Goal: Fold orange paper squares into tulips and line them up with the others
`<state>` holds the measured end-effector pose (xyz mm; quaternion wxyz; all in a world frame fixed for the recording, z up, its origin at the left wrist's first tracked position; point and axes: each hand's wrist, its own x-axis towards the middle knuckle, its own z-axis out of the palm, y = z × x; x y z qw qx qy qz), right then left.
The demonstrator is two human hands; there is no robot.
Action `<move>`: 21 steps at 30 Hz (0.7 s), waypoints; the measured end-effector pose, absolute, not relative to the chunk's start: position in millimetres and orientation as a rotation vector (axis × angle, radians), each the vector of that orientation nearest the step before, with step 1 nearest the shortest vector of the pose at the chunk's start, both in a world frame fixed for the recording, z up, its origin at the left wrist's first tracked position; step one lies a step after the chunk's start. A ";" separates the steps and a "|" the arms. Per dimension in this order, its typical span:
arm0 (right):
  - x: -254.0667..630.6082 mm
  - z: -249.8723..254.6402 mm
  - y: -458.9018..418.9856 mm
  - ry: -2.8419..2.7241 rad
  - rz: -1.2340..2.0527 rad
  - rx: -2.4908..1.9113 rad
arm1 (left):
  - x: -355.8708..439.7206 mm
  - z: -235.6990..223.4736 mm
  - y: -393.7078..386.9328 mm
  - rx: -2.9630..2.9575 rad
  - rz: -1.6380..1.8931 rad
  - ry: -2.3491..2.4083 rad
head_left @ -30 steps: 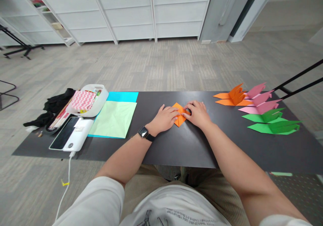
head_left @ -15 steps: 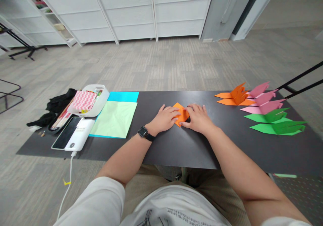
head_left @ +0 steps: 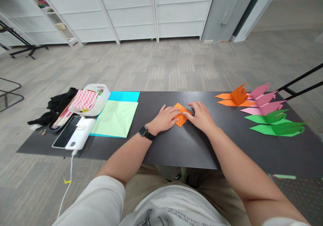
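Observation:
A small folded square of orange origami paper [head_left: 179,121] lies on the dark tabletop with one corner pointing toward me. My left hand [head_left: 165,119] rests on its left side, fingers laid out flat over the sheet and thumb apart. From the right, my right hand [head_left: 201,117] touches the paper's right corner with its thumb. The other fingers of that hand are spread out to the side, off the sheet. Fingertips cover parts of the orange square, so some of its creases are hidden.
Folded paper cranes stand at the right: orange [head_left: 237,97], pink [head_left: 264,101] and green [head_left: 279,126]. To the left are light green paper [head_left: 114,120] over blue sheets [head_left: 124,96], a white box [head_left: 102,101], a phone [head_left: 67,131] and a cabled white power bank [head_left: 80,135].
My right hand has lifted its fingers from the paper's right part and spread them outward. The raised right flap now lies flatter. My left hand stays in place.

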<state>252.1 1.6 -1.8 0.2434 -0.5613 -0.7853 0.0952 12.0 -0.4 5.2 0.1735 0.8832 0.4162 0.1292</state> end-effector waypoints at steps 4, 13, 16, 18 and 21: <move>250.4 -5.9 5.9 -2.241 0.266 -1.460 | 12.2 3.1 1.1 2.499 0.403 1.185; 248.1 -10.7 10.1 -2.362 0.272 -1.419 | 9.6 7.1 3.8 2.459 0.546 1.209; 257.9 -13.6 15.8 -2.341 0.247 -1.484 | 4.0 8.8 8.8 2.428 0.670 1.292; 265.0 -15.8 19.3 -2.325 0.241 -1.522 | 0.4 8.3 12.5 2.420 0.702 1.332; 272.0 -18.3 22.4 -2.315 0.254 -1.544 | -2.4 5.9 16.4 2.437 0.671 1.333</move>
